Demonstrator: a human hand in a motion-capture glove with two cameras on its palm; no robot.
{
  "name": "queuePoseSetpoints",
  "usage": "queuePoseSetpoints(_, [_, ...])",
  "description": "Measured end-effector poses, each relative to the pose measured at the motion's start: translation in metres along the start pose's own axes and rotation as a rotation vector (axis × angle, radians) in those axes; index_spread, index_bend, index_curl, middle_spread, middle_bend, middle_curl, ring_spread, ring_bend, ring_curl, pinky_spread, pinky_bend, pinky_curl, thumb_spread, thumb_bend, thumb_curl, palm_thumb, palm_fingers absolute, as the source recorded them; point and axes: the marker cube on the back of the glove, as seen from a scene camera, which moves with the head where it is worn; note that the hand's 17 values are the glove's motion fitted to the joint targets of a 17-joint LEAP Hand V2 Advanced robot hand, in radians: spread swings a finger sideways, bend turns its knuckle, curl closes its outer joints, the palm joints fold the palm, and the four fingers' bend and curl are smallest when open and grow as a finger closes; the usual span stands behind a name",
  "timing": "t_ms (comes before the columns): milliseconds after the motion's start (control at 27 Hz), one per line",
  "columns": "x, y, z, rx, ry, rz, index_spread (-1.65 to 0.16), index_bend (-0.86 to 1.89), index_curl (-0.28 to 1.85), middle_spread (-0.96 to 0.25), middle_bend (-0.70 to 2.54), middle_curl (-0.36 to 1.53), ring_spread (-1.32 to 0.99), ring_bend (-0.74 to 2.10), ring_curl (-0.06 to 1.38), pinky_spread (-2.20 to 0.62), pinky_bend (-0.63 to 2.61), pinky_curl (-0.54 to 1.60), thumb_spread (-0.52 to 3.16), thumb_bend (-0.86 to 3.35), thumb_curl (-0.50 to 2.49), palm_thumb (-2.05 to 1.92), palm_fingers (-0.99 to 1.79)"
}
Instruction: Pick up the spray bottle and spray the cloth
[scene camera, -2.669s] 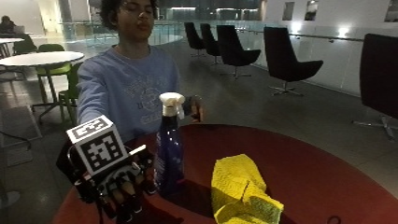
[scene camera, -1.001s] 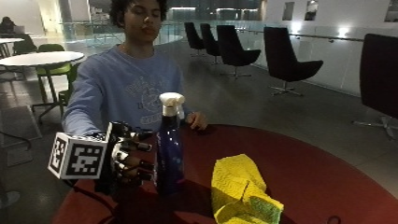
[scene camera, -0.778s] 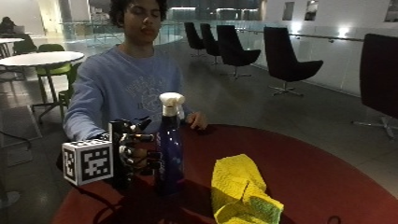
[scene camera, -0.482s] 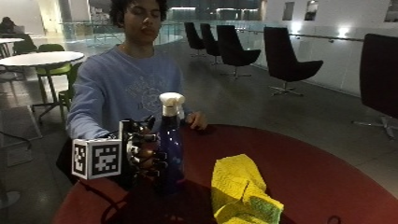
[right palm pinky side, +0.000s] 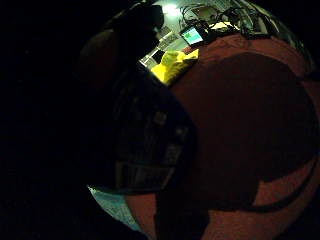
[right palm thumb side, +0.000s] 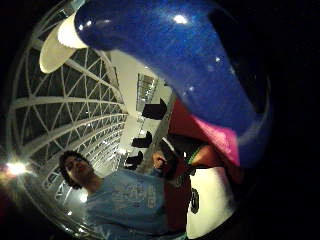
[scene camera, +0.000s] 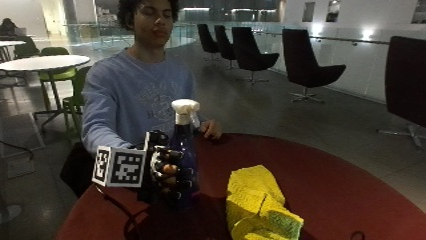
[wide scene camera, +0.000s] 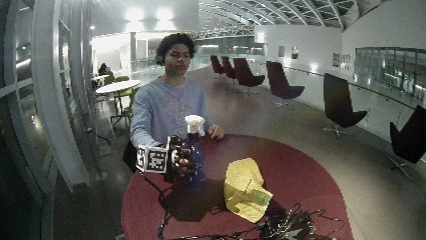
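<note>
A dark blue spray bottle (scene camera: 184, 150) with a white nozzle (scene camera: 184, 110) stands upright on the round red table (scene camera: 333, 190). My gloved right hand (scene camera: 166, 172) grips the bottle's lower body from its left side, fingers curled round it. The wide outside view shows the same grip: hand (wide scene camera: 178, 162), bottle (wide scene camera: 195, 157). The bottle's blue body (right palm thumb side: 190, 65) fills the thumb side palm view. A crumpled yellow cloth (scene camera: 256, 202) lies on the table just right of the bottle, apart from it, and shows as cloth (wide scene camera: 245, 189) and cloth (right palm pinky side: 172, 65).
The person's bare left hand (scene camera: 212, 130) rests on the table's far edge behind the bottle. A tangle of cables and a small device (wide scene camera: 286, 227) lies at the table's near edge. Black chairs (scene camera: 303, 70) and other tables stand far behind.
My right hand rose from the table's left front, came against the bottle's side and curled its fingers round it. The bottle and cloth have stayed in place.
</note>
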Motion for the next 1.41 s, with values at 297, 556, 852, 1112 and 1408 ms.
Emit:
queuePoseSetpoints(297, [-0.003, -0.008, 0.003, 0.028, -0.033, -0.044, -0.37, 0.1, 0.13, -0.03, 0.32, 0.37, 0.04, 0.64, 0.33, 0.28, 0.48, 0.33, 0.91, 0.05, 0.42, 0.78, 0.43])
queuePoseSetpoints(556, [-0.027, -0.005, -0.005, -0.114, -0.042, 0.034, -0.37, 0.07, 0.13, -0.05, 0.25, 0.36, 0.04, 0.72, 0.37, 0.28, 0.52, 0.35, 0.89, 0.02, 0.46, 0.82, 0.48])
queuePoseSetpoints(852, [-0.051, -0.013, -0.018, -0.319, 0.0, 0.297, -0.37, 0.05, 0.11, -0.05, 0.4, 0.42, 0.04, 0.7, 0.36, 0.29, 0.48, 0.34, 0.87, -0.01, 0.51, 0.85, 0.57])
queuePoseSetpoints(1112, [-0.049, -0.013, -0.012, -0.405, 0.062, 0.474, -0.36, 0.05, 0.11, -0.04, 0.42, 0.43, 0.05, 0.7, 0.37, 0.29, 0.48, 0.35, 0.86, -0.02, 0.53, 0.85, 0.57])
queuePoseSetpoints(1408, [-0.044, -0.015, -0.002, -0.475, 0.084, 0.529, -0.36, 0.06, 0.1, -0.03, 0.43, 0.43, 0.07, 0.7, 0.37, 0.3, 0.48, 0.35, 0.84, -0.03, 0.56, 0.85, 0.58])
